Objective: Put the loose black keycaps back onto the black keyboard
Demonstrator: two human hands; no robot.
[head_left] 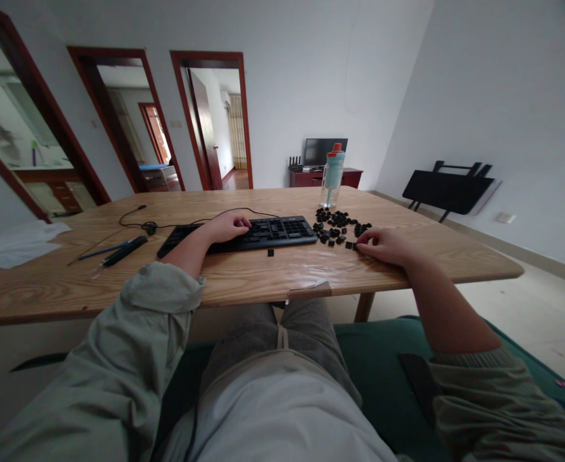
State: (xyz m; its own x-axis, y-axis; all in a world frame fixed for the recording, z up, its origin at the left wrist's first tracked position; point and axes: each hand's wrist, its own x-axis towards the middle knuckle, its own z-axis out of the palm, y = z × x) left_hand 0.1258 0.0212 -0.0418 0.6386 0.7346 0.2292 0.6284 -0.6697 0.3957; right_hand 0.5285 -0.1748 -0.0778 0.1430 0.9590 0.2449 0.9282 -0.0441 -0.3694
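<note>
Keyboard [282,232] on table [244,276], keycaps [336,220] right, bottle [332,174] behind

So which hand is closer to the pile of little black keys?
The right hand: its fingertips are at the near right edge of the pile of little black keys. The left hand is over the keyboard, left of the pile.

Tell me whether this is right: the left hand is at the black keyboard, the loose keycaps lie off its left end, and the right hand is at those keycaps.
One slip: in the head view, the loose keycaps lie off the right end of the black keyboard, not the left. The rest holds: the left hand is at the keyboard, the right hand at the keycaps.
</note>
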